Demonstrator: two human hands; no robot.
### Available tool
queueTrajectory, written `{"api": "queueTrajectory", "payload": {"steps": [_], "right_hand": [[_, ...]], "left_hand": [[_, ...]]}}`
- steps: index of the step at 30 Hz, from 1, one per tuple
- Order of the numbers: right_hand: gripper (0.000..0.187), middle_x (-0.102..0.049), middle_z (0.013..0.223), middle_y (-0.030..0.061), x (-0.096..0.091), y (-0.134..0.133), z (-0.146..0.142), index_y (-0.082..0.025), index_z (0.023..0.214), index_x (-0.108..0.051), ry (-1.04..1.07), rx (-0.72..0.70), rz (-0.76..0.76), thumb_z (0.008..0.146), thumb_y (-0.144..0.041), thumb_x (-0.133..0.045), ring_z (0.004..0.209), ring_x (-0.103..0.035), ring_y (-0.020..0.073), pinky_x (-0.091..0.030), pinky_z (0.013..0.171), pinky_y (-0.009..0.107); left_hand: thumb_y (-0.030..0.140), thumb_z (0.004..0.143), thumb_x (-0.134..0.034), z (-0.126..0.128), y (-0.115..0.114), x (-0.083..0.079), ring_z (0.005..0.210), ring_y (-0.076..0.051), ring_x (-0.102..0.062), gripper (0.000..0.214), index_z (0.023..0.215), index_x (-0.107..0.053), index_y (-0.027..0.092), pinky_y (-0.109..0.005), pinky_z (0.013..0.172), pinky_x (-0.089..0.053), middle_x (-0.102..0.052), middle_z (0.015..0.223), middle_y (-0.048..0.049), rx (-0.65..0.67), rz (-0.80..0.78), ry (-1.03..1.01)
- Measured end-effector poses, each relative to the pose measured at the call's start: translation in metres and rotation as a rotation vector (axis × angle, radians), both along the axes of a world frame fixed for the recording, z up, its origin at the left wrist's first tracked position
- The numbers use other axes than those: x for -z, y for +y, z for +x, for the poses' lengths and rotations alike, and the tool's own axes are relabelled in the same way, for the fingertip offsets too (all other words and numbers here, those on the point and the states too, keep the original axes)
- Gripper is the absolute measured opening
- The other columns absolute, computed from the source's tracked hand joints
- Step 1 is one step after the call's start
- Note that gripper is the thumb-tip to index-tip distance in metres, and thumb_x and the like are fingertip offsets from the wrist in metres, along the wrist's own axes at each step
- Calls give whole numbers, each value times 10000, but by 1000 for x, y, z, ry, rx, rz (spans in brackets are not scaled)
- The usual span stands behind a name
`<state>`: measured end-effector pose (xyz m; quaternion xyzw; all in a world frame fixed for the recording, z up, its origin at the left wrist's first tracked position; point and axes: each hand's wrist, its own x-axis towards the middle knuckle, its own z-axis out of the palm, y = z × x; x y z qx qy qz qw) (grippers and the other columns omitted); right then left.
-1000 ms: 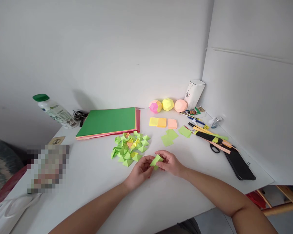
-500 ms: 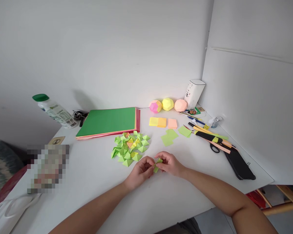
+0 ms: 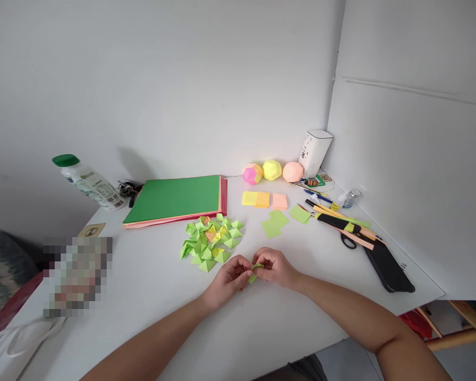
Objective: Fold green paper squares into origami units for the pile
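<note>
Between my fingertips is a small piece of light green paper [image 3: 253,278], partly folded and partly covered by the fingers. My left hand [image 3: 232,276] pinches its left side, thumb against curled fingers. From the right, my right hand [image 3: 275,267] grips the paper with thumb and forefinger. Just beyond my left hand lies a pile of folded paper pieces [image 3: 210,241], mostly green with a few yellow and orange ones. Flat green paper squares [image 3: 271,227] rest on the table beyond my right hand, with another green square [image 3: 300,214] to their right.
Behind are yellow-orange sticky notes [image 3: 256,199], a pink pad [image 3: 280,201] and three faceted paper balls [image 3: 272,170]. A stack of coloured sheets [image 3: 174,198] and a green-capped bottle [image 3: 93,185] stand left. At right lie a box cutter [image 3: 337,222], scissors [image 3: 348,241] and a black phone [image 3: 391,270].
The green paper has tilted slightly between my fingers, and the fingers of my right hand have shifted a little over it. Everything else stays in place.
</note>
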<state>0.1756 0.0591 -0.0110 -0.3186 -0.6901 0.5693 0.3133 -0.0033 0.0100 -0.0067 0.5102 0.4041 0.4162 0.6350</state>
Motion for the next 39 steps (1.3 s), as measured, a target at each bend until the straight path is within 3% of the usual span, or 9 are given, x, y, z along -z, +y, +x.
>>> {"api": "queueTrajectory", "payload": {"steps": [4, 10, 17, 22, 26, 29, 34, 39], "right_hand": [[252, -547, 866, 40, 3, 2, 1, -148, 623, -484, 42, -31, 25, 700, -279, -685, 600, -489, 80, -394, 519, 211], [313, -535, 812, 22, 0, 2, 2, -156, 601, -434, 20, -54, 26, 739, -345, -642, 531, -411, 59, -336, 463, 198], [365, -453, 526, -37, -6, 0, 5, -177, 607, -409, -84, -88, -111, 785, -458, -560, 452, -379, 78, -288, 416, 208], [380, -380, 494, -58, -6, 1, 5, -177, 595, -397, -107, -57, -80, 772, -461, -576, 444, -341, 71, -264, 411, 202], [366, -371, 483, -62, -4, 1, 4, -172, 596, -417, -105, -51, -78, 768, -444, -591, 441, -328, 70, -262, 416, 204], [357, -398, 483, -59, -3, 2, 5, -168, 601, -436, -102, -50, -81, 765, -442, -597, 440, -341, 72, -273, 421, 206], [319, -436, 502, -49, -2, 2, 5, -161, 648, -512, -80, -64, -76, 772, -442, -593, 452, -396, 84, -321, 432, 215], [316, -503, 657, 1, -1, 3, 3, -147, 646, -574, -10, -48, -16, 759, -440, -610, 507, -464, 91, -407, 455, 231]], "left_hand": [[447, 764, -598, -1, 0, -2, 591, -92, -380, 350, 981, -512, 186, -210, 507, -361, -386, 699, 38, 37, 17, 49], [460, 769, -585, -2, 0, -1, 536, -63, -368, 315, 744, -450, 176, -196, 493, -361, -371, 663, 55, 6, 18, 68], [462, 764, -587, 2, 0, 4, 368, -62, -435, 336, 775, -367, 209, -179, 382, -310, -459, 529, 93, -122, -105, 22], [379, 797, -583, 3, -2, 5, 524, -83, -499, 279, 829, -351, 228, -205, 465, -420, -487, 677, 61, -138, -23, -70], [313, 825, -558, -1, -4, 6, 668, -98, -479, 175, 944, -482, 209, -225, 551, -444, -468, 859, -5, -37, 107, -16], [297, 829, -549, -4, -3, 6, 690, -105, -476, 264, 1083, -523, 230, -247, 586, -449, -447, 937, -31, -3, 163, 8], [318, 785, -597, -3, -3, 2, 684, -108, -472, 388, 1161, -519, 266, -253, 588, -453, -418, 947, -31, -26, 126, 11], [301, 761, -628, -4, -2, 1, 673, -101, -462, 385, 1139, -559, 272, -240, 573, -444, -417, 906, -18, -50, 106, -26]]}}
